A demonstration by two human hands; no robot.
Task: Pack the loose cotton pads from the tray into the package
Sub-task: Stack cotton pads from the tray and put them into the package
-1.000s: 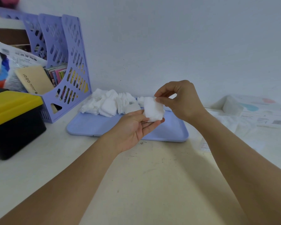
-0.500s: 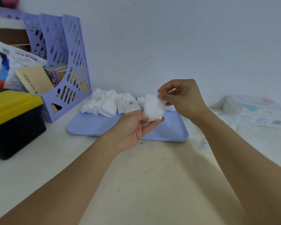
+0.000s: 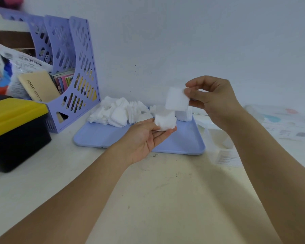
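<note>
Right grip (image 3: 212,101) pinches one square, fluffy cotton pad (image 3: 177,101); left grip (image 3: 148,138) cradles a soft white stack (image 3: 165,121).

I see both bare forearms reaching in from the bottom corners of the frame and converging toward the centre. My left hand (image 3: 144,138) sits just left of centre, palm turned up and tilted, its fingers loosely curled under a small stack of white square cotton pads (image 3: 165,121) that rests on the fingertips, with the thumb lying along the stack's near side. My right hand (image 3: 213,101) is higher, right of centre, with the wrist bent and the back of the hand facing right. Its thumb and forefinger pinch the right edge of a single white square cotton pad (image 3: 176,99), which hangs just above the stack; the other fingers curl beneath.
</note>
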